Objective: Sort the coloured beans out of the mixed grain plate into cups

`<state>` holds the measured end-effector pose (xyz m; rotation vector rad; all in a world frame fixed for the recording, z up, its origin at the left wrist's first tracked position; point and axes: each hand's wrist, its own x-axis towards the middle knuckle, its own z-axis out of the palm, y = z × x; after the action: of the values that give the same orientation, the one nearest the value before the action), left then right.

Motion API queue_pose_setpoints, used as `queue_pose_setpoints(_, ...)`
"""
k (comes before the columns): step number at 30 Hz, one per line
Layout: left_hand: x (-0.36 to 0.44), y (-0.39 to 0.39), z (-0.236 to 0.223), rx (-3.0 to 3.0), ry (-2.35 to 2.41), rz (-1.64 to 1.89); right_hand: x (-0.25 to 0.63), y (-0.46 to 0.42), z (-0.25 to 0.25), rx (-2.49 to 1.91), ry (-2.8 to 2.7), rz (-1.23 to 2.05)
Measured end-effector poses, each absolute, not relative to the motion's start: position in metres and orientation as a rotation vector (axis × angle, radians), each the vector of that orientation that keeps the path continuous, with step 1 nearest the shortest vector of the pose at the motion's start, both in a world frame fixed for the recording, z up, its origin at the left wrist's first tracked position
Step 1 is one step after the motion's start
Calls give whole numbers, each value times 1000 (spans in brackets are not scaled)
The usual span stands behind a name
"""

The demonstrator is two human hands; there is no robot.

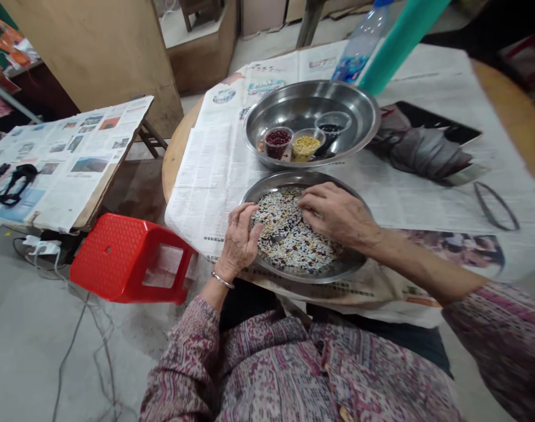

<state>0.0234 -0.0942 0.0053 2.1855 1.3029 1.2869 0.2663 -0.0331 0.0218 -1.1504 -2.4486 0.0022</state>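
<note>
Left of the steel pan (313,278) there's a red stool (111,258), then the left hand (239,241) at the pan's rim, thumb and fingers apart, mixed grains (285,237) inside, a bowl (359,126) of cups (278,144) just behind it, and the right hand (337,214) over it, can't tell if it's pinching anything.

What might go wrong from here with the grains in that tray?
Mixed grains could spill if the right hand sweeps them over the tray's rim. The tray sits near the edge of the table; the left hand might bump it off. Three cups stand close together in the basin; a knock could spill them.
</note>
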Motion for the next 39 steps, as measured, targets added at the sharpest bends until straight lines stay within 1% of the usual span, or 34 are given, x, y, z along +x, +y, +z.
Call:
queue_pose_setpoints(3, 23, -93, 5, 2177, 1305, 1290, 269, -28, 21, -1359, -2335, 39)
queue_pose_setpoints(5, 23, -93, 5, 2181, 1302, 1293, 257, -34, 20, -1380, -2345, 83)
queue_pose_setpoints(11, 23, -93, 5, 2188, 1328, 1271, 231, -71, 26, -1060, -2599, 270)
queue_pose_setpoints(16, 23, -93, 4, 2207, 1339, 1258, 263, -97, 34, -908, -2734, 379)
queue_pose_setpoints(20, 23, -92, 4, 2202, 1335, 1269, 288, -100, 33, -862, -2863, 466)
queue_pose_setpoints(22, 24, -92, 5, 2195, 1330, 1275, 289, -92, 32, -892, -2879, 447)
queue_pose_setpoints(26, 24, -93, 6, 2184, 1333, 1275, 268, -66, 32, -916, -2790, 272)
queue_pose_setpoints(34, 23, -92, 5, 2188, 1343, 1266, 209, -33, 26, -686, -2721, 15)
queue_pose_setpoints(36, 23, -92, 4, 2187, 1335, 1276, 207, -29, 23, -687, -2729, -7)
queue_pose_setpoints(39, 23, -92, 5, 2180, 1329, 1285, 221, -21, 21, -836, -2720, 31)
